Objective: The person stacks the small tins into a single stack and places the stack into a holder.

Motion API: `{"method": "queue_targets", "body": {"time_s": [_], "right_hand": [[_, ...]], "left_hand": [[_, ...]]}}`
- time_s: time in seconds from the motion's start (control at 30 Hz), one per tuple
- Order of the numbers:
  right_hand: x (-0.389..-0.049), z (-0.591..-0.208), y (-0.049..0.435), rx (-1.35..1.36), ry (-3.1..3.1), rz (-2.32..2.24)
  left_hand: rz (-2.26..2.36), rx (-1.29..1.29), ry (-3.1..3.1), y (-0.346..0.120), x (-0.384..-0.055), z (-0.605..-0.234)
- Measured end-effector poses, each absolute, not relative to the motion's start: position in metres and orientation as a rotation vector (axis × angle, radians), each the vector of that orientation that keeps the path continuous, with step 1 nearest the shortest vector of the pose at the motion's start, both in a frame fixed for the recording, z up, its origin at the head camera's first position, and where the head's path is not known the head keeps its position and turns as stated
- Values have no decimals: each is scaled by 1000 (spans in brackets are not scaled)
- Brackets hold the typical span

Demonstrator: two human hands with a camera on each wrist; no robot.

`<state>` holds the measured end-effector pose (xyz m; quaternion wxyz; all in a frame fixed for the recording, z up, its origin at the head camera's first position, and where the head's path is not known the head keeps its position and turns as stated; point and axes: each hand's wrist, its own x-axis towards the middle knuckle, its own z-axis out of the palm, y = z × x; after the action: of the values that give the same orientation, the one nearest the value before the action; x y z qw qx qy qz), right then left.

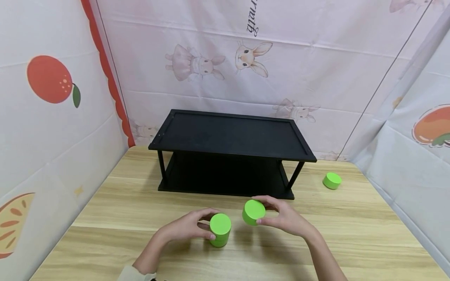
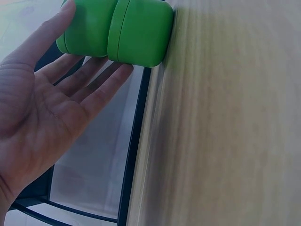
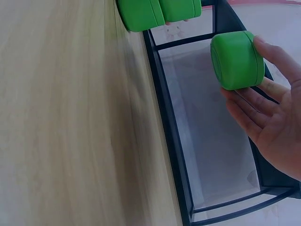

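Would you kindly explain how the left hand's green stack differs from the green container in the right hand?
The stack has two pieces, one atop the other; the container is single. The stack, held by the left hand, stands upright on the table; the container, held by the right hand, is raised above the table. Both are round and bright green.

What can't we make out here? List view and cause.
Green stack, inside: outer surfaces hide it, all views.
Green stack, one side: cut off by top edge, left wrist view.
Left hand, some fingertips: behind the green stack, head view.
Right hand, wrist end: cut off by right edge, right wrist view.
Lower shelf, back: under the top shelf, head view.
Lone green cylinder, underside: against the table, head view.
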<state>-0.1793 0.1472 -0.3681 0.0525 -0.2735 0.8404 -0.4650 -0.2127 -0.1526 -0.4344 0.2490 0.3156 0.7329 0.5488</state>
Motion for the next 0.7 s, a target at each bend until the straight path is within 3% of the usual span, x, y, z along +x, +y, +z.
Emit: {"method": "queue_targets", "body": {"time_s": [0.7], "right_hand": [[-177, -366, 134, -825, 2555, -1390]], "left_hand": [[1519, 895, 1978, -153, -212, -434]]}}
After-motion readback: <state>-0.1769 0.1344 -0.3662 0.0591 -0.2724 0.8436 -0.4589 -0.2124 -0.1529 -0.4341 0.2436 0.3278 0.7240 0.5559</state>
